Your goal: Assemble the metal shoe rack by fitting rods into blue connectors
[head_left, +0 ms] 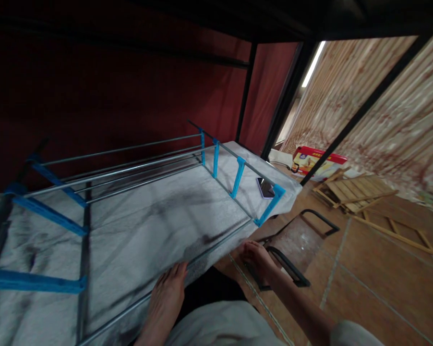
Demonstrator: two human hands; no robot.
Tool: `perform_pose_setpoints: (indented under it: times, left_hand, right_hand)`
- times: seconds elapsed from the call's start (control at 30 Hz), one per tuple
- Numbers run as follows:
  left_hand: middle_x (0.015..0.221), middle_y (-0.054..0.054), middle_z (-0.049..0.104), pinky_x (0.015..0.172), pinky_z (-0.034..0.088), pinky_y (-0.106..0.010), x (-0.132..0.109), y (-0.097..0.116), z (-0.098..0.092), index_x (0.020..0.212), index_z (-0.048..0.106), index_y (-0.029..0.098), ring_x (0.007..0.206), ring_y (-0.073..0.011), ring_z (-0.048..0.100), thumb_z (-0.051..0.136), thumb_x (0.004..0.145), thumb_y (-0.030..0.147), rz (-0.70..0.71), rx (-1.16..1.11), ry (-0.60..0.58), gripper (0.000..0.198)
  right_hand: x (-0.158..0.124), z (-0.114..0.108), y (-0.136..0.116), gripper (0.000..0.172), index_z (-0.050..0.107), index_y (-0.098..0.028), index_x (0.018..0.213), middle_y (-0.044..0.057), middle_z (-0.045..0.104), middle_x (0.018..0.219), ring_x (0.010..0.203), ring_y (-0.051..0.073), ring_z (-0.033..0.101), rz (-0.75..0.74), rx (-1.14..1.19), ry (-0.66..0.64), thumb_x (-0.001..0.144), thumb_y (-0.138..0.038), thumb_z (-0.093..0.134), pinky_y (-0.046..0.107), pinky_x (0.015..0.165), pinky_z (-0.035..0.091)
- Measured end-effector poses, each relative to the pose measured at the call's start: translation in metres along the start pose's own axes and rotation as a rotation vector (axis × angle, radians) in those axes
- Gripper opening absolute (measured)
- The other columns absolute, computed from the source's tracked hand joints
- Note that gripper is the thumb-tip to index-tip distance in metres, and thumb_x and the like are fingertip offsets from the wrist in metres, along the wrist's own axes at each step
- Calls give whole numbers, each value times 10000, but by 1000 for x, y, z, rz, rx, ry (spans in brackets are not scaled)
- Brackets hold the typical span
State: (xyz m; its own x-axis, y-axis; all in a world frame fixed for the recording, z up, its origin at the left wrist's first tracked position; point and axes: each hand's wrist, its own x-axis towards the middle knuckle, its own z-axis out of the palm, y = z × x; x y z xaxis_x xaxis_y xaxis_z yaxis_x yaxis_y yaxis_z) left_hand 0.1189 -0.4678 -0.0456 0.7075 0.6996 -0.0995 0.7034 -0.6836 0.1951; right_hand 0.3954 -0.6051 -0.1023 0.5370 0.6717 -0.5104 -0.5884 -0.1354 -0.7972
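My left hand lies with its fingers stretched out over the near metal rod at the front edge of the table. My right hand hovers just off that edge, fingers curled together; whatever may be in them is hidden. In front of me lies a rack frame of thin metal rods joined by blue plastic brackets. More blue brackets sit at its left end on a dark bar. A phone rests behind the right-end brackets.
A grey cloth covers the table under the frame. Black metal posts rise at the far right corner. On the tiled floor stand a black-framed stool, folded wooden slats and a red box.
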Motion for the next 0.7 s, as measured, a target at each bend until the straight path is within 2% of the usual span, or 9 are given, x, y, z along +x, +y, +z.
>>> perform_pose_setpoints:
  times: [0.1,0.2,0.33,0.43,0.5,0.6,0.7]
  left_hand:
    - [1199,-98,663,919,476,-355,-4,1,4,1330,563,209,1012,-216,650,274,947,105,-3,-18,-39,491]
    - [1233,-98,650,941,475,-367,-1,5,6,1351,555,226,1048,-220,642,280,895,34,3,-7,-72,566]
    - [1197,-97,666,936,481,-369,0,-1,8,1338,568,218,1009,-217,651,291,884,37,4,2,-15,562]
    - [1218,-77,662,944,485,-359,3,-13,7,1319,576,215,1028,-209,649,302,895,79,-5,-39,107,522]
    - [1241,-62,654,942,493,-354,7,-19,3,1304,580,218,1057,-206,645,291,915,119,-18,-84,193,495]
    - [1229,-60,661,911,519,-325,17,-21,-10,1277,585,202,1048,-194,658,289,954,213,-12,-173,300,438]
    - [1146,-42,695,840,543,-285,23,-15,-29,1221,615,227,999,-187,677,337,974,361,18,-220,381,396]
  right_hand:
    - [7,-28,1,219,566,-207,746,-37,563,617,564,125,514,-158,-67,309,609,-322,692,244,533,422]
    - [22,-48,-9,300,569,-231,870,-21,611,786,718,154,555,-352,-112,500,592,-312,647,259,631,455]
    - [41,-57,-29,385,597,-207,958,37,646,989,924,205,576,-517,-234,523,589,-319,595,312,809,469]
    - [49,-56,-52,416,616,-183,1022,71,648,1090,1026,223,571,-643,-261,513,637,-335,577,356,935,432]
    - [50,-54,-74,443,619,-174,1077,89,638,1150,1049,227,570,-734,-264,529,674,-354,585,381,961,422]
    - [46,-51,-114,471,624,-168,1132,100,638,1171,1047,226,579,-845,-252,536,711,-380,615,407,972,418]
    - [36,-46,-150,472,646,-169,1138,87,672,1106,1028,220,605,-890,-170,488,734,-412,655,414,992,412]
